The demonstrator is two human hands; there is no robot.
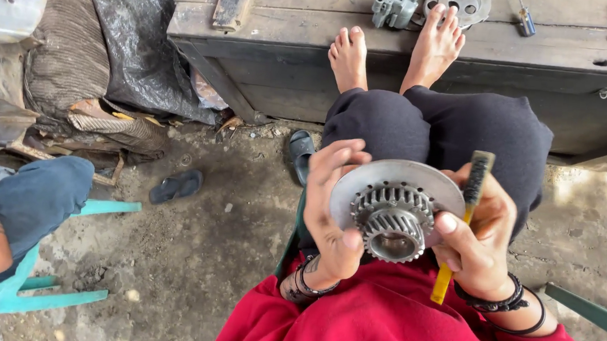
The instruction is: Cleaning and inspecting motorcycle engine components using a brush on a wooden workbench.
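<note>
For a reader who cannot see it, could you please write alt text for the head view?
Both hands hold a round metal gear hub over the lap: left hand grips its rim, right hand also holds a yellow-handled brush.

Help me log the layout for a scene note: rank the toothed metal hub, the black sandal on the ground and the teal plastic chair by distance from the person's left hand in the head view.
From the left hand:
1. Toothed metal hub, gripped in that hand.
2. Black sandal, on the ground to the picture's left.
3. Teal plastic chair, far lower left, under another person.
</note>
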